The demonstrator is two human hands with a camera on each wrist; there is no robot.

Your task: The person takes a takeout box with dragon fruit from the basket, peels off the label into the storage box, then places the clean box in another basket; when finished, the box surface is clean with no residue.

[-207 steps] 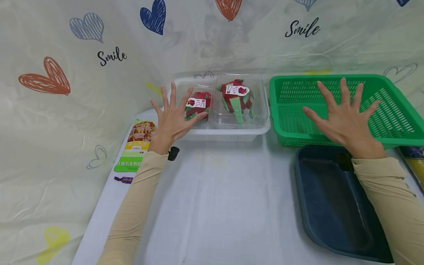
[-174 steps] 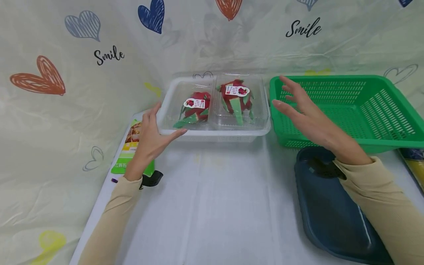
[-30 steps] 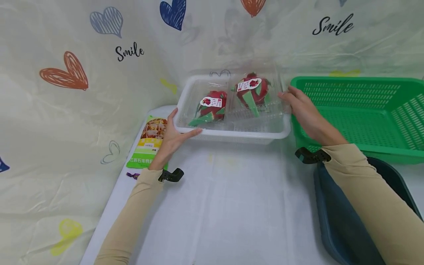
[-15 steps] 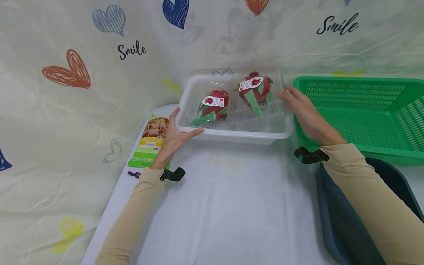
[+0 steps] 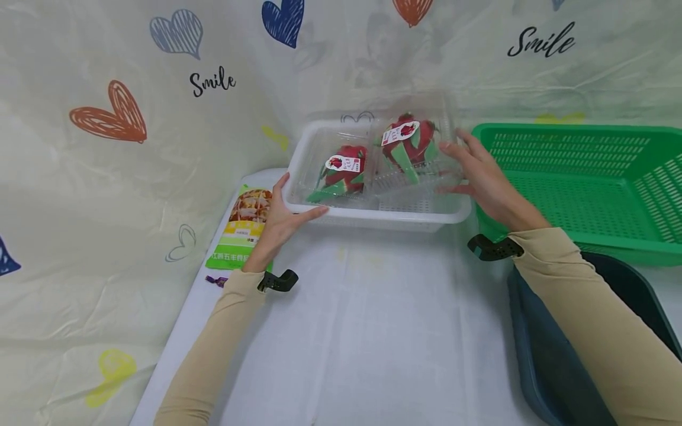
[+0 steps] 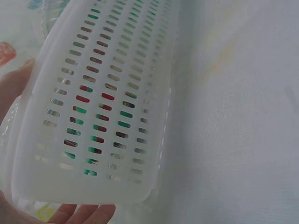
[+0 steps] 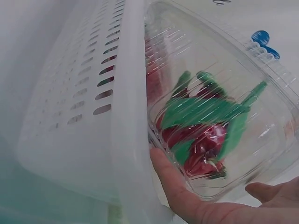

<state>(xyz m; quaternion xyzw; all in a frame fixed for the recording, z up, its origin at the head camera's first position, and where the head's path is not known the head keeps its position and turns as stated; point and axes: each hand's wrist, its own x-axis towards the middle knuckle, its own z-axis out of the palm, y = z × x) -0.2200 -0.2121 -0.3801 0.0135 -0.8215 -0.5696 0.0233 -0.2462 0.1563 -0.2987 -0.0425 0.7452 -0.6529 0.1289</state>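
Note:
In the head view a white plastic basket [image 5: 394, 218] holds two clear clamshell boxes, each with a labelled red and green dragon fruit. My left hand [image 5: 277, 220] grips the basket's left end, thumb along the front rim. My right hand [image 5: 492, 183] holds the right end of the right-hand clamshell box [image 5: 434, 174], its thumb and fingers spread across that end. This box sits tilted above the basket rim, its dragon fruit [image 5: 421, 142] inside. The other dragon fruit [image 5: 346, 171] lies in the left box. The right wrist view shows the thumb [image 7: 175, 186] along the box's lower edge.
A green slotted basket [image 5: 575, 171] stands to the right. In front of it a dark blue tray [image 5: 538, 367] lies partly under the right sleeve. At the left are a green and yellow food packet [image 5: 240, 234] and a small purple wrapped sweet [image 5: 215, 281] on white cloth.
Since half a second ago my right hand has shifted slightly left and its thumb has spread lower on the box's end. The box has moved slightly up and left. My left hand keeps its grip.

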